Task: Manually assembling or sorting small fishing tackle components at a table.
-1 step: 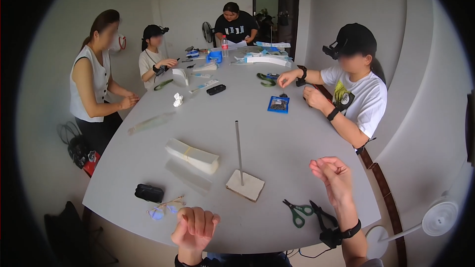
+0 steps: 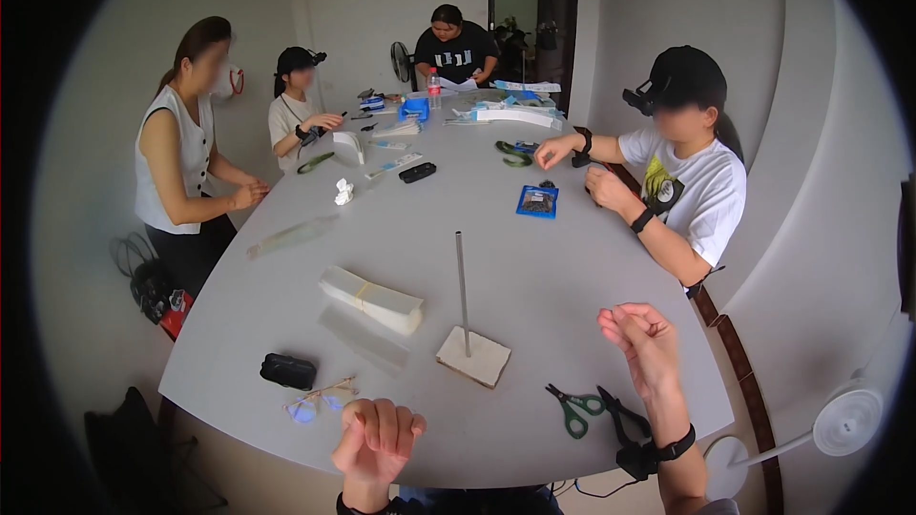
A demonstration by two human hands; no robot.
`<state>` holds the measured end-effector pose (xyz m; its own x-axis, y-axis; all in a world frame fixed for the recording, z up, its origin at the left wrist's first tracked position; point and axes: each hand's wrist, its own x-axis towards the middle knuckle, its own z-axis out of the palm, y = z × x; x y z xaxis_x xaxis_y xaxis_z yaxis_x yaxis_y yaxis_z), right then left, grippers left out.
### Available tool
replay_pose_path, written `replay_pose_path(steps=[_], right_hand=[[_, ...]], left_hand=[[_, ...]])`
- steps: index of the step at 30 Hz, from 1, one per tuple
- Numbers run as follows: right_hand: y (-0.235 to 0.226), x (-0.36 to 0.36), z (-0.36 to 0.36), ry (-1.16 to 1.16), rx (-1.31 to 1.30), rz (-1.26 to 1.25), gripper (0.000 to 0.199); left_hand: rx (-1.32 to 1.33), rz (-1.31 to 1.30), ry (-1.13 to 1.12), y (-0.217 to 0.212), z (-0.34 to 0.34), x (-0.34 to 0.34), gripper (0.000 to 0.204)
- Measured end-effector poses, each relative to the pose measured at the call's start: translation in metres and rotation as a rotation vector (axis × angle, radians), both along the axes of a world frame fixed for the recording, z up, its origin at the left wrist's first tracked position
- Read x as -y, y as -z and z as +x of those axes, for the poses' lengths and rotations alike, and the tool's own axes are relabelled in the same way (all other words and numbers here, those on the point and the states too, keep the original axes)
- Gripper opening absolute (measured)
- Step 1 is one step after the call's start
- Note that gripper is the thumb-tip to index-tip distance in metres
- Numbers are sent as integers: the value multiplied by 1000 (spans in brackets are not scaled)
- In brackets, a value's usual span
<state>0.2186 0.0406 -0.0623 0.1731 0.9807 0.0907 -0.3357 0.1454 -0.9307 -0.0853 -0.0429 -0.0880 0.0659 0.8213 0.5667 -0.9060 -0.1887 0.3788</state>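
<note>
I stand in the room and look at the near end of a long grey table (image 2: 534, 267), where a person has both bare hands raised. The left hand (image 2: 377, 439) is over the near edge with its fingers curled toward the palm; I see nothing in it, but I cannot tell if the fingertips touch the palm. The right hand (image 2: 644, 348) is more to the right and a little farther, with thumb and fingertips brought together in a pinch; whether something very thin is between them, I cannot tell. Nearest to the left hand is a pair of thin-framed glasses (image 2: 303, 410), just beyond it to the left, and beside these lies a black case (image 2: 288, 372). Near the right wrist are green-handled scissors (image 2: 575, 410) and, to the right of them, black pliers (image 2: 622, 420). Between the two hands, but farther, a metal rod (image 2: 462, 286) stands upright on a pale, flat base (image 2: 485, 362). To the left of this rod lies a banded bundle of whitish sheets (image 2: 382, 305). On the far right side, a co-worker in a white shirt (image 2: 701, 191) holds both hands near a blue packet (image 2: 537, 202). A crumpled white tissue (image 2: 344, 192) is on the far left.
</note>
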Motion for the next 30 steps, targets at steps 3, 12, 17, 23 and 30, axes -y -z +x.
replay_pose_path(steps=[3, 12, 17, 23, 30], right_hand=[[12, 1, 6, -1, -84, 26, 10], [23, 1, 10, 81, -96, 70, 11], [27, 0, 17, 120, -92, 103, 14], [24, 0, 10, 175, 56, 146, 13], [5, 26, -37, -342, 485, 271, 18]], left_hand=[[-119, -136, -139, -3, -2, 6, 30], [-290, -261, -400, 10, -17, 18, 28], [-424, -345, -526, 19, -28, 18, 26], [-650, -406, -725, 19, -33, 17, 18], [-833, -303, -600, -21, 2, 3, 19]])
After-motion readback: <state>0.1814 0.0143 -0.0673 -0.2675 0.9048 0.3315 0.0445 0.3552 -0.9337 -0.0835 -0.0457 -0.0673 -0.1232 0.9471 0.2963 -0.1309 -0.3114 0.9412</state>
